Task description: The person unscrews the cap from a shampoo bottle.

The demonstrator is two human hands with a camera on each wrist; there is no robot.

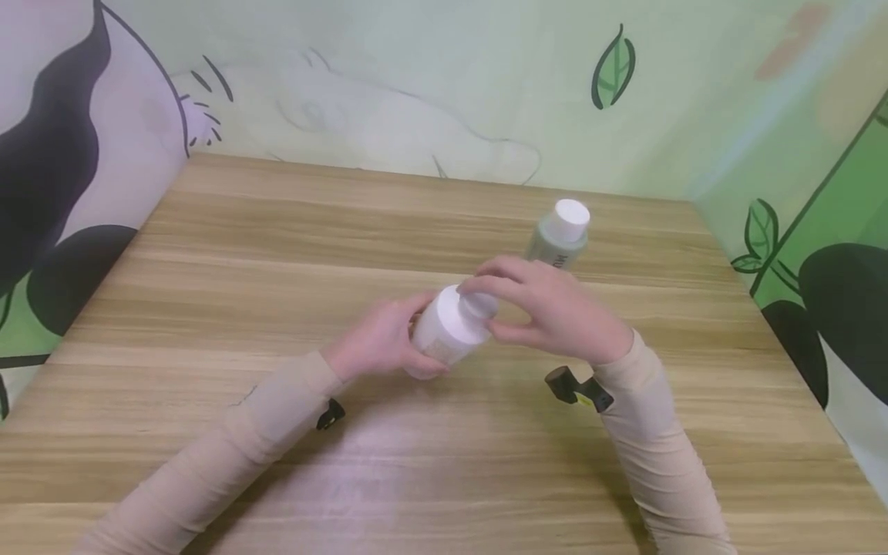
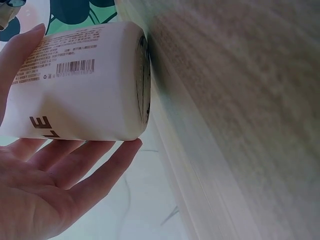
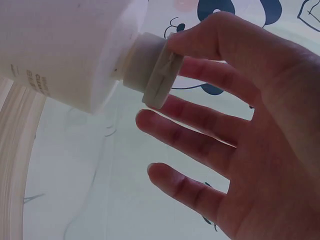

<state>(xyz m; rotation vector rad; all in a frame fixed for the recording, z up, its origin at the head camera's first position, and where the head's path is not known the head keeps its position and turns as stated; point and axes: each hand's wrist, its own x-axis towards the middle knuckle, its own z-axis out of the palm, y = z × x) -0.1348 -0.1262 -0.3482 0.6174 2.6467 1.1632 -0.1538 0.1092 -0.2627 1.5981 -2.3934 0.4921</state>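
A white bottle (image 1: pixel 444 339) with brown print and a barcode leans to the right, low over the wooden table. My left hand (image 1: pixel 381 337) grips its body, thumb on one side and fingers on the other; in the left wrist view, the bottle's base (image 2: pixel 143 82) is close to the tabletop, and contact is unclear. My right hand (image 1: pixel 555 308) pinches the bottle's pale cap (image 3: pixel 150 70) between thumb and forefinger. The other fingers spread out beside the cap. Just behind the right hand stands a second bottle (image 1: pixel 558 235), grey-green with a white cap, partly hidden by that hand.
The wooden table (image 1: pixel 277 231) meets a painted wall (image 1: pixel 416 77) at the back. Panda and leaf drawings cover the walls at both sides. Small black devices sit at the right wrist (image 1: pixel 576 389) and the left wrist (image 1: pixel 331 415).
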